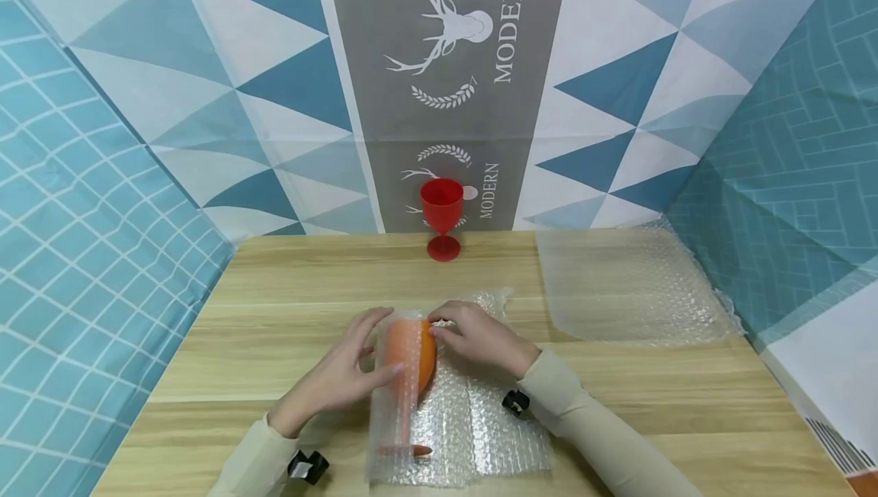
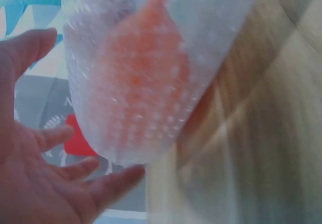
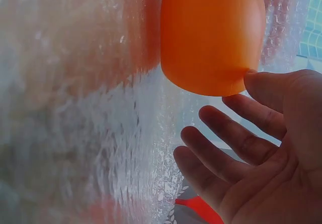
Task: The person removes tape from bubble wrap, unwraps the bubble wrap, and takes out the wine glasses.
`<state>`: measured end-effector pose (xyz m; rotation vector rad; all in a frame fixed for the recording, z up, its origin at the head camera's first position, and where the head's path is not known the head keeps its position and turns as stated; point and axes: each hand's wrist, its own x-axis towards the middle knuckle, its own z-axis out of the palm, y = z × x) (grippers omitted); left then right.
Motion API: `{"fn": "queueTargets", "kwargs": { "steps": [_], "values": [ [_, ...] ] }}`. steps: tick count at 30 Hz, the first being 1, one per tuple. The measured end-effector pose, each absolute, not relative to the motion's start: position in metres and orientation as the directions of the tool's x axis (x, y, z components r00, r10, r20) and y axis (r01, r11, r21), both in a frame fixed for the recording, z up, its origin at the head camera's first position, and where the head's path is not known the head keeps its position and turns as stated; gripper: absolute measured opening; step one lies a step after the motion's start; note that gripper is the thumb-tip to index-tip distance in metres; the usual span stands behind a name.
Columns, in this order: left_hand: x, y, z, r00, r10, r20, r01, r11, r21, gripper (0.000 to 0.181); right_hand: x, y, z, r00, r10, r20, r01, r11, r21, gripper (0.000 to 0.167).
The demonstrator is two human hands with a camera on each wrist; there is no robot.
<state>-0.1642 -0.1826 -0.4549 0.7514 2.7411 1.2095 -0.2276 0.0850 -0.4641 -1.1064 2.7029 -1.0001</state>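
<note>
An orange goblet [image 1: 427, 360] lies on its side on a sheet of bubble wrap [image 1: 449, 428], its rim pointing away from me and its foot towards me. A flap of the wrap covers its left part, and the orange shows through dimly. My left hand [image 1: 343, 375] is at the folded side with fingers spread, its thumb over the flap; in the left wrist view the wrapped bowl [image 2: 141, 83] hangs beside those fingers. With thumb and forefinger, my right hand [image 3: 261, 153] pinches the goblet's rim; its other fingers are loosely extended.
A red goblet [image 1: 442, 211] stands upright at the table's back edge, against the patterned backdrop. Another bubble wrap sheet [image 1: 624, 283] lies at the back right, reaching the right-hand wall covering. Wooden tabletop [image 1: 226, 360] stretches to the left of the work.
</note>
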Motion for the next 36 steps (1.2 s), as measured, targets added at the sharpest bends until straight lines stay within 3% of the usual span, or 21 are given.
{"fn": "queueTargets", "kwargs": {
  "steps": [5, 14, 36],
  "values": [
    [-0.160, -0.174, -0.441, -0.908, 0.393, 0.149, 0.395, 0.679, 0.618, 0.089, -0.228, 0.084, -0.465, -0.736, -0.652, 0.182, -0.612, 0.526, -0.590, 0.023],
    [-0.157, -0.162, -0.439, -0.897, 0.404, 0.180, 0.428, 0.693, 0.580, 0.092, -0.230, 0.083, -0.467, -0.738, -0.661, 0.135, -0.579, 0.517, -0.631, 0.022],
    [-0.159, -0.195, -0.453, -0.935, 0.333, 0.121, 0.320, 0.645, 0.694, 0.094, -0.232, 0.087, -0.473, -0.740, -0.665, 0.098, -0.556, 0.524, -0.645, 0.018]
  ]
}}
